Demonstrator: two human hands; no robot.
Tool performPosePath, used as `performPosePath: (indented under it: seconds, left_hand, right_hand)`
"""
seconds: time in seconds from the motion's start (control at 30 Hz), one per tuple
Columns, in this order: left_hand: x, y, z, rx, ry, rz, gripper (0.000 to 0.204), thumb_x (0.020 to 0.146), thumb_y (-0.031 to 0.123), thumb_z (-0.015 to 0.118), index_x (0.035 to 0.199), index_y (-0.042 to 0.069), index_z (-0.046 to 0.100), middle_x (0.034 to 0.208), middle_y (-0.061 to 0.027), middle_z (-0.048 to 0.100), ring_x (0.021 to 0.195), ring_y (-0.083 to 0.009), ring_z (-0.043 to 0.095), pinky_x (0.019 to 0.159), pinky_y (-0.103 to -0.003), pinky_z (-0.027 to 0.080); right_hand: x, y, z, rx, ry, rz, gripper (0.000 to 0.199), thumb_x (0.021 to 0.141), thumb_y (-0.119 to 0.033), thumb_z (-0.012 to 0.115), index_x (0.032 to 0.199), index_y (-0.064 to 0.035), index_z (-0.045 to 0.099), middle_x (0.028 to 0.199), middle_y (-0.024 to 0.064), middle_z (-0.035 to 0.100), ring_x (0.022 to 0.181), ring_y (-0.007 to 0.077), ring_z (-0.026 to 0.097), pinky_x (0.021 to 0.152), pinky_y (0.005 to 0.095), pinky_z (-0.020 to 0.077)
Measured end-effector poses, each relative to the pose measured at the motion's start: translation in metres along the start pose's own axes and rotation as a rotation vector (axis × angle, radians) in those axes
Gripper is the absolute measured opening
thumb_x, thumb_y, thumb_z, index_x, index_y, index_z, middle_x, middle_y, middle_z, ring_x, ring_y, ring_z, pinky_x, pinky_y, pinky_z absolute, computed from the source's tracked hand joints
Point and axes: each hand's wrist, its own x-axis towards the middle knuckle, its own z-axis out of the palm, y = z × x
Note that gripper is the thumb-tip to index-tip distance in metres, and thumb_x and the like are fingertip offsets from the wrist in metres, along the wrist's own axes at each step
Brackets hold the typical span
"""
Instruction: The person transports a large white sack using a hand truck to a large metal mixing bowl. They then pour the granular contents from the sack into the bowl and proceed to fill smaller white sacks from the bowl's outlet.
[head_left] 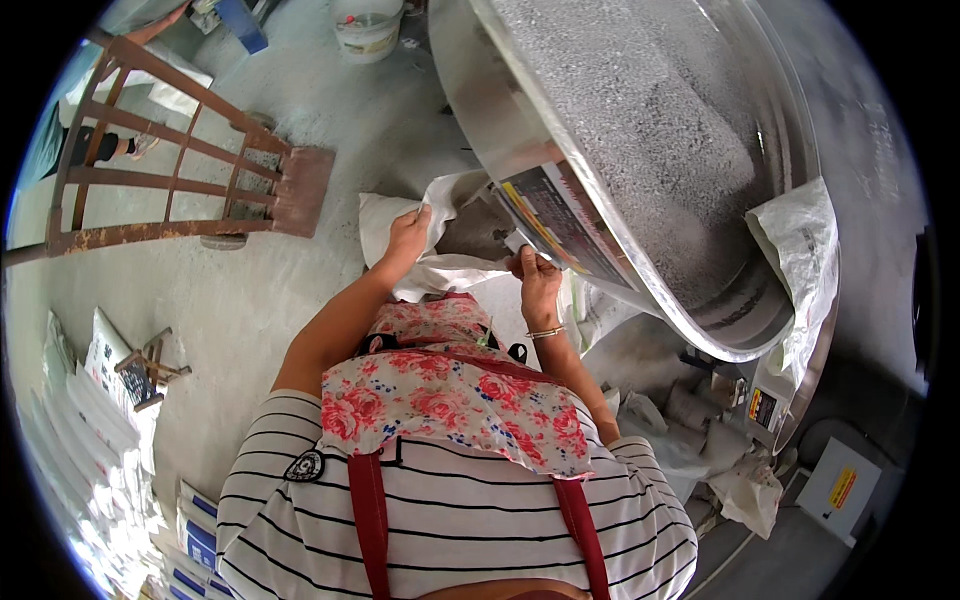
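My left hand [408,240] is closed on the rim of a white woven sack [458,274], left of a big metal tub [590,175]. The sack's mouth gapes, its inside dark, against the tub's side. My right hand [538,290], with a bracelet at the wrist, pinches a small pale flat piece [514,240] beside the sack's mouth. Whether that piece belongs to the sack or to the tub I cannot tell. Grey granules [640,110] are heaped inside the tub. A label [570,225] covers part of the tub wall above my right hand.
A rusty hand truck [180,178] lies at the left, with a person's leg [100,147] beyond it. A white bucket [367,35] stands at the back. Stacked sacks [85,425] and a small stool [150,370] are lower left. Another white sack [800,260] drapes over the tub's right rim.
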Motion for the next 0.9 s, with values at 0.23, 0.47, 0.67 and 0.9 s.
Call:
performPosePath:
  seconds: [0.23,0.47,0.67,0.9]
  left_hand:
    - [-0.006,0.004,-0.007,-0.019,0.021,-0.032,0.043,0.09,0.035,0.049,0.067,-0.001,0.048,0.058,-0.0015,0.041,0.058,-0.011,0.035,0.055,-0.029,0.036]
    - [-0.002,-0.01,-0.021,0.064,-0.048,-0.05,0.046,0.09,0.04,0.047,0.074,-0.002,0.055,0.059,-0.005,0.047,0.059,-0.0131,0.038,0.058,-0.031,0.039]
    - [0.002,-0.031,-0.032,-0.022,-0.134,-0.241,0.045,0.081,0.043,0.058,0.079,-0.001,0.06,0.066,-0.0063,0.056,0.063,-0.0143,0.047,0.062,-0.03,0.041]
    - [-0.045,-0.055,-0.058,0.331,-0.231,-0.139,0.04,0.06,0.021,0.073,0.091,-0.001,0.062,0.09,-0.0162,0.064,0.083,-0.0255,0.062,0.074,-0.033,0.047]
  right_hand:
    - [0.021,0.023,0.01,-0.183,0.102,0.044,0.046,0.085,-0.037,0.058,0.065,0.0043,0.059,0.062,0.0121,0.061,0.054,0.015,0.056,0.053,0.0267,0.0466]
    - [0.019,0.027,0.023,-0.115,0.212,0.062,0.046,0.083,-0.037,0.06,0.059,0.0014,0.053,0.053,0.0078,0.053,0.045,0.0146,0.05,0.044,0.0263,0.0414]
    - [0.019,0.033,0.023,-0.104,0.31,0.11,0.045,0.081,-0.038,0.062,0.057,-0.0009,0.051,0.052,0.0061,0.051,0.043,0.0137,0.048,0.041,0.0261,0.0376]
    - [-0.011,0.071,-0.011,-0.229,0.181,0.27,0.046,0.076,-0.04,0.067,0.085,0.0043,0.059,0.076,0.0091,0.058,0.065,0.0179,0.056,0.054,0.0278,0.048]
